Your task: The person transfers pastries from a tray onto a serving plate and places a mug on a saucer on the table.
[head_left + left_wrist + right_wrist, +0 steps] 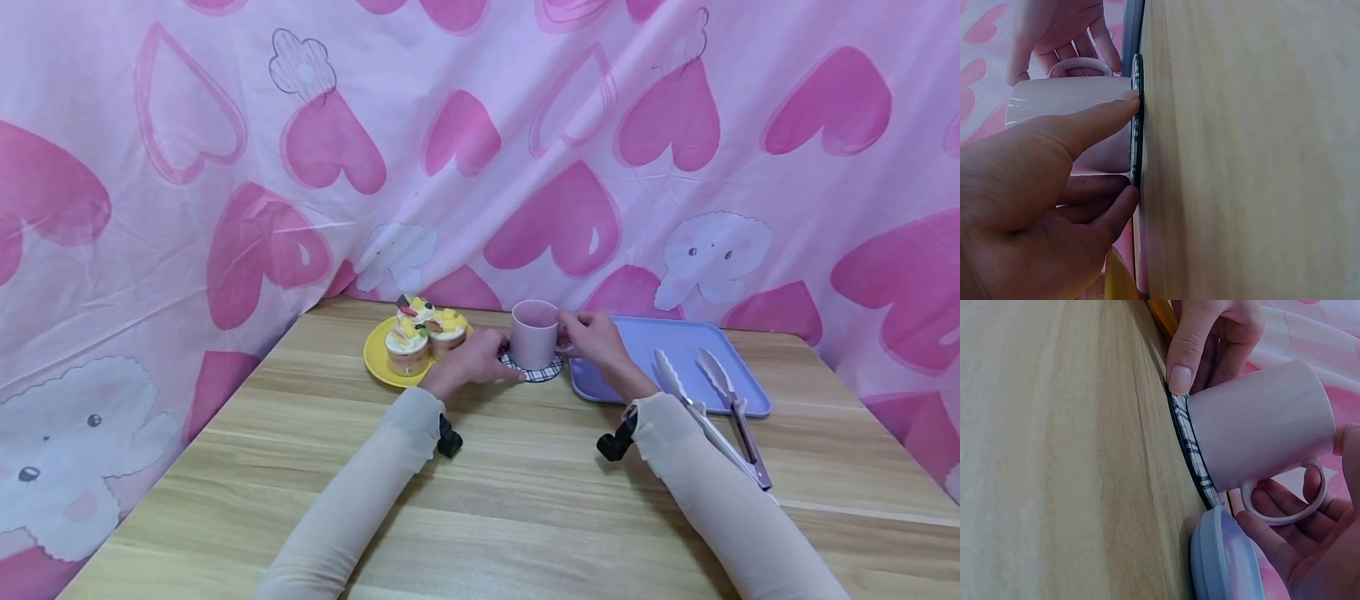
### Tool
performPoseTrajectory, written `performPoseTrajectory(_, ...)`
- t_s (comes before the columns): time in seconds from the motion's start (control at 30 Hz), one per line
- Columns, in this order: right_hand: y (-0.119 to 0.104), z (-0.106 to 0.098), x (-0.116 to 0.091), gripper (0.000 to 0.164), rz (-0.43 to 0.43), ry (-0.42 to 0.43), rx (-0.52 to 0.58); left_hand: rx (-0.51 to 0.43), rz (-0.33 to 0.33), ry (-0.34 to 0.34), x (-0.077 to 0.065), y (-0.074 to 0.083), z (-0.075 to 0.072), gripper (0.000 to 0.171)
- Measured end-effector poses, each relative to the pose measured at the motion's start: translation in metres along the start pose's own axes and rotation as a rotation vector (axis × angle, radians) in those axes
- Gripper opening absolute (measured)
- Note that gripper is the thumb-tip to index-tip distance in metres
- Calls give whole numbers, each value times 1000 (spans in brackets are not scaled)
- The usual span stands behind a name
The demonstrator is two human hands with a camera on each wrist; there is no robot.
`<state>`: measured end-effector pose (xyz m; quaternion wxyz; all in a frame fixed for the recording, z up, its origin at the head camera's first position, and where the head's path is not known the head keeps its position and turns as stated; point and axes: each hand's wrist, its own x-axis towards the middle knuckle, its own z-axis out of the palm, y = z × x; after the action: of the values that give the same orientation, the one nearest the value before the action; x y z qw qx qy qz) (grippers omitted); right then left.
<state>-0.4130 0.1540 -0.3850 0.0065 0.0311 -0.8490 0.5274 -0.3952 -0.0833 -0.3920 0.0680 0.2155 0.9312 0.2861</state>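
Observation:
A pale pink mug (pixel 532 335) stands upright on a round checked coaster (pixel 542 375) near the back of the table. My left hand (pixel 474 358) pinches the coaster, its thumb on the near edge and other fingers farther round the rim, as the left wrist view shows. On the mug's right side, my right hand (pixel 602 342) holds the mug by its handle (pixel 1291 520). Its thumb touches the mug's rim in the right wrist view, and its fingers lie behind and in the handle loop.
Left of the mug, a yellow plate (pixel 372 358) bears several cups of cream-and-fruit dessert (pixel 407 357). To the right lies a blue-violet tray (pixel 637 329), with tongs (pixel 744 429) lying across its near edge onto the wooden table (pixel 480 517). A pink heart-patterned cloth (pixel 450 208) hangs behind.

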Motion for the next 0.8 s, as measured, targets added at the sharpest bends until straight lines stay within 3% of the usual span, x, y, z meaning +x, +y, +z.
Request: performPoseTrajectory(0.8, 3, 3, -9, 49, -61, 40, -59, 5, -8, -8, 0, 1, 1, 56)
